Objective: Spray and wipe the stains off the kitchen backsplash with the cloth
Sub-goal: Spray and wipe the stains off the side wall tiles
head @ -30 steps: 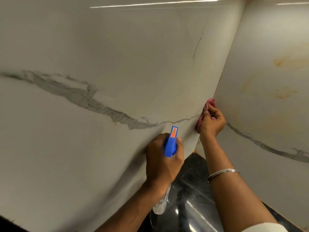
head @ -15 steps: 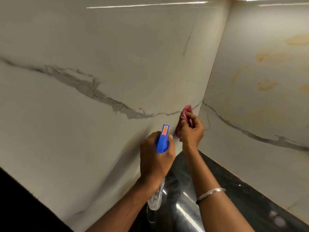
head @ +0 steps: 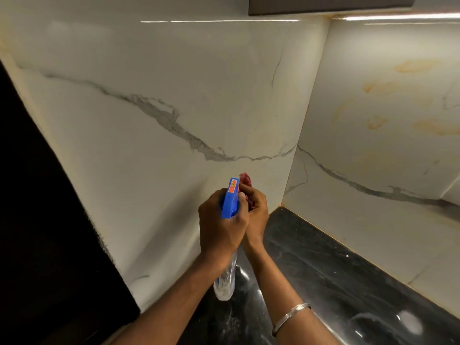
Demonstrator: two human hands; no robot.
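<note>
The left hand (head: 221,230) grips the spray bottle (head: 230,200), the right hand (head: 257,212) clutches the cloth (head: 246,180); aim at the upper-right stains (head: 418,66), then wipe.

cloth (head: 246,181) drawn away from corner, beside spray bottle (head: 230,200)

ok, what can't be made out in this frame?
Head view only.
cloth: mostly behind right hand and sprayer; contact with backsplash unclear.
sprayer label: too small to read.
bottle: blurred, neck covered by left hand; fill level unclear.
stains: cut off by right edge.
</note>
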